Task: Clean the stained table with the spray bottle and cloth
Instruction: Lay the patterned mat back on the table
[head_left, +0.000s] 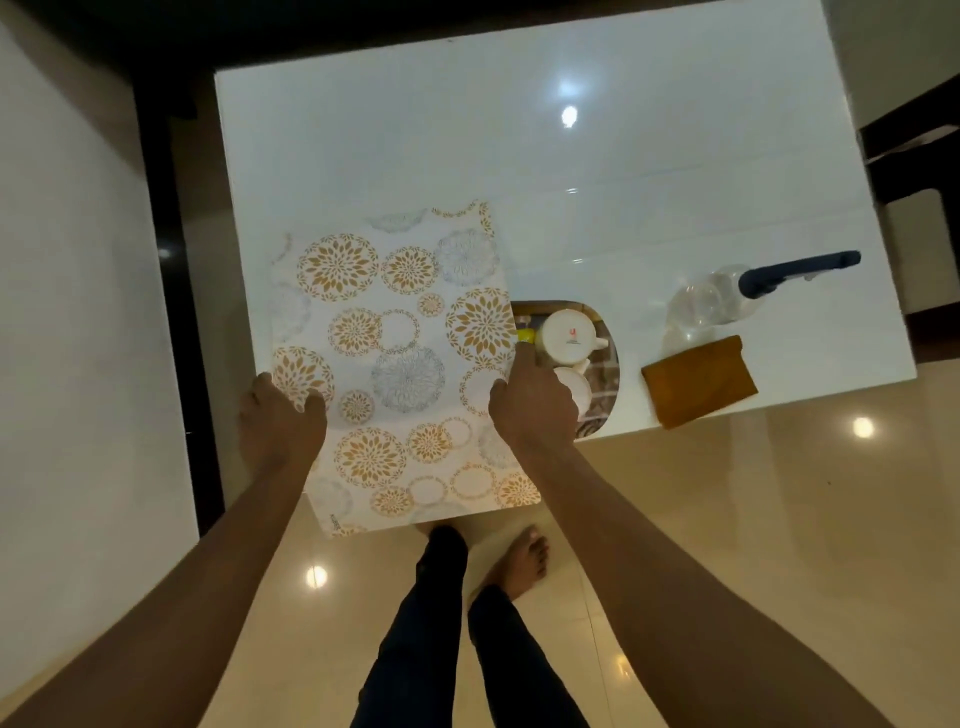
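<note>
2 hands grip mat (400, 353): left hand (280, 421), right hand (535, 405) | mat overhangs table (623, 156) near edge

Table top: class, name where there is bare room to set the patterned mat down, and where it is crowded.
Free: the far half of the table and the middle strip between patterned mat and spray bottle. Crowded: the near edge, with cups in the cut-out, the folded cloth and both hands.

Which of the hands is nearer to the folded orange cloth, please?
Right. The right hand grips the patterned mat's edge just left of the orange cloth; the left hand grips the mat's far side.
</note>
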